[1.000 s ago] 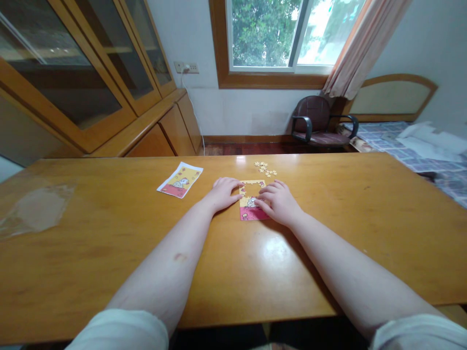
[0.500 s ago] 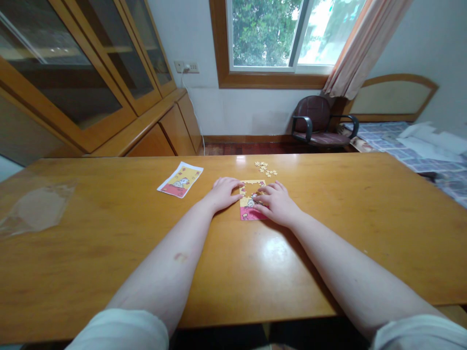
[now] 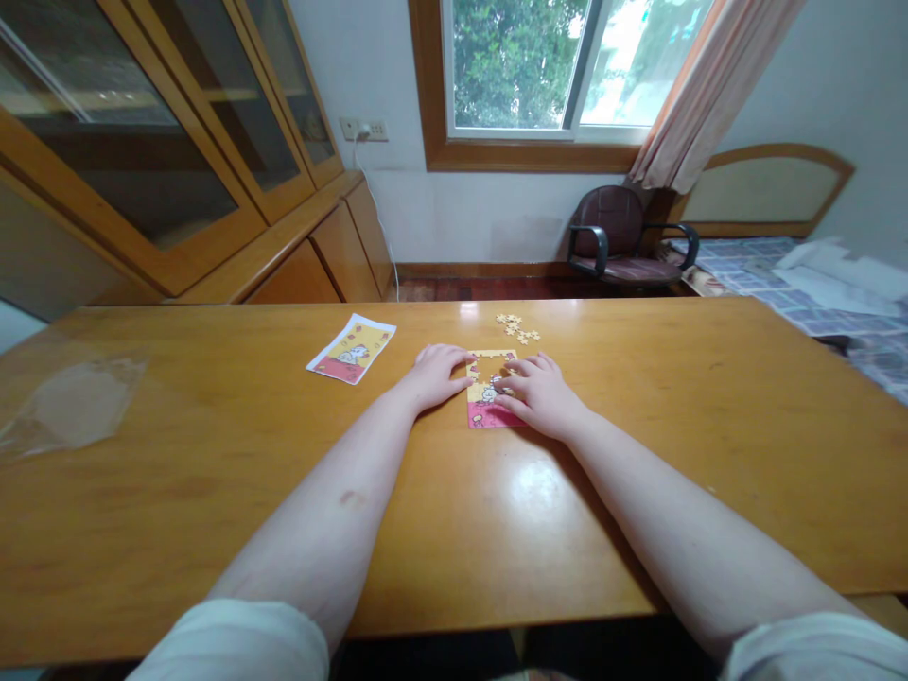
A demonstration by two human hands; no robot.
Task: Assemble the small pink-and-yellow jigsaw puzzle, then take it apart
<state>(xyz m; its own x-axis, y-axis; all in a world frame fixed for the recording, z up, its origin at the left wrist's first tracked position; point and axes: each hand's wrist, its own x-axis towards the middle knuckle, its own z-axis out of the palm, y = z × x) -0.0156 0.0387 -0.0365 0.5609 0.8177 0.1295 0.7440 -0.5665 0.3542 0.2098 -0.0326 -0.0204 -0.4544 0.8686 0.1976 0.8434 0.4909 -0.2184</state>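
Loose pieces behind puzzle; table otherwise open.

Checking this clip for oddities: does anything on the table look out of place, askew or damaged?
Nothing is spilled or damaged. The puzzle has an unfilled gap in its upper half, with loose pieces just beyond it. The picture card lies askew to the table edge. Both hands rest on the puzzle.

Flat, part-built yellow-and-red jigsaw puzzle

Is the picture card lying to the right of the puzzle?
No, the picture card lies left of the puzzle, beyond the left hand.
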